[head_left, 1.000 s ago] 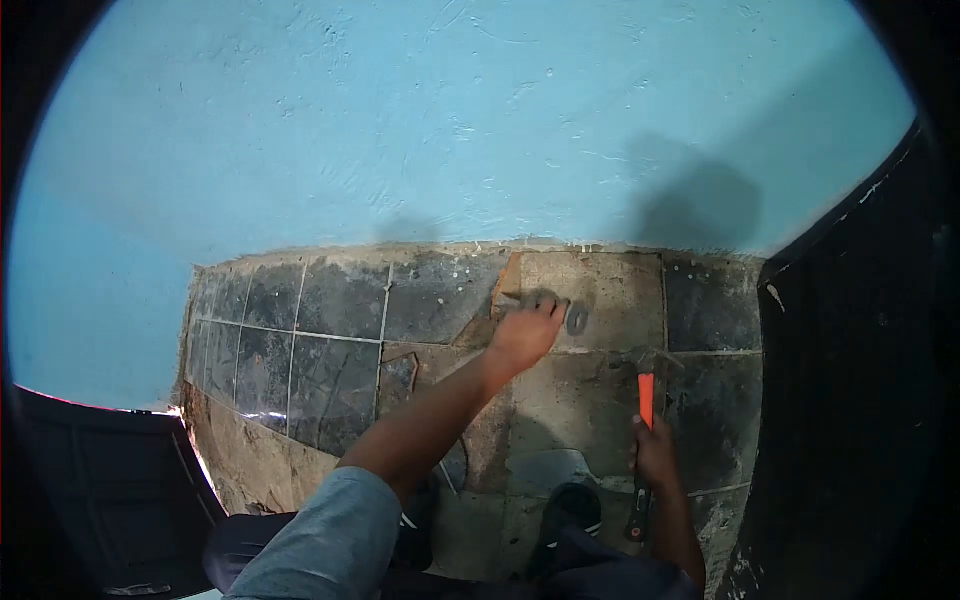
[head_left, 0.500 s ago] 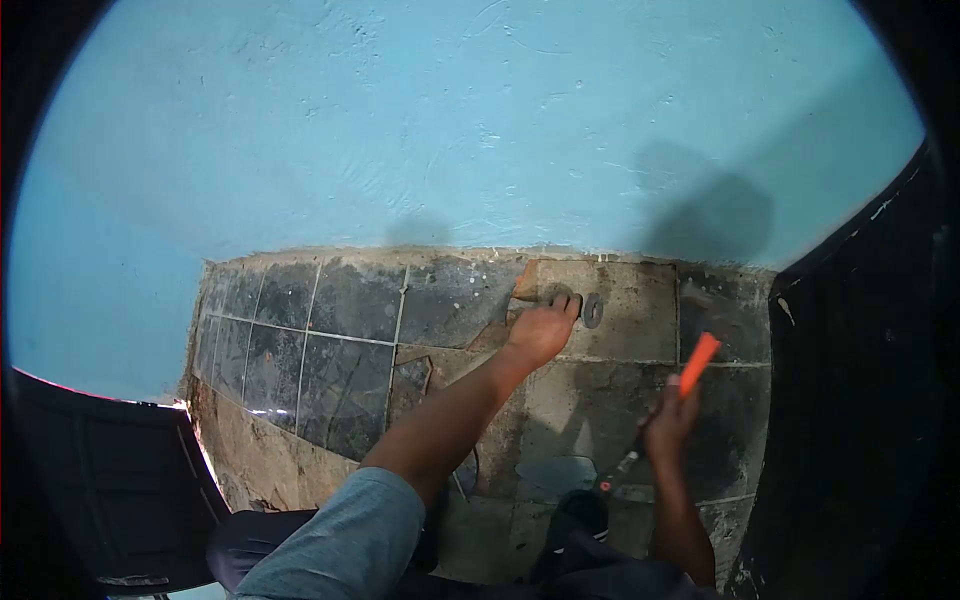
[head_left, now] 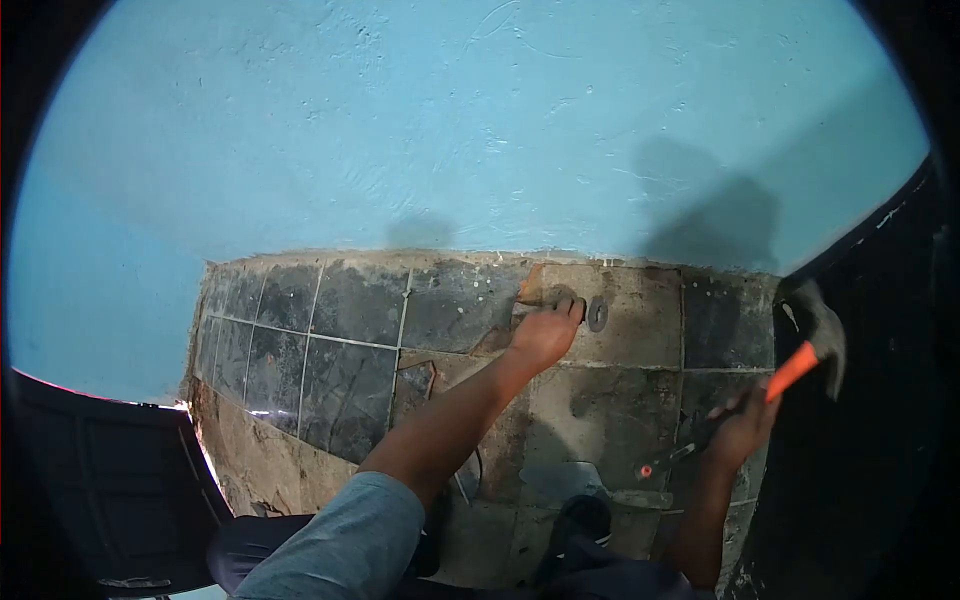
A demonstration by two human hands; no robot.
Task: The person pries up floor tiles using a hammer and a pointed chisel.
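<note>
My left hand reaches to the low band of tiles at the foot of the wall and is closed around a metal chisel, whose round grey striking end sticks out to the right of my fingers. Its tip is hidden behind my hand, near a broken tile edge. My right hand grips a hammer by its handle, orange above and black below. The hammer's steel head is raised to the right, well apart from the chisel.
The blue plastered wall fills the upper view. Dark tiles cover the left of the band; bare mortar patches show on the right. A black panel stands close on the right, a dark object lower left, my shoe below.
My right hand swung the hammer from upright in the middle to up and to the right, away from the chisel. My left hand stayed on the chisel.
</note>
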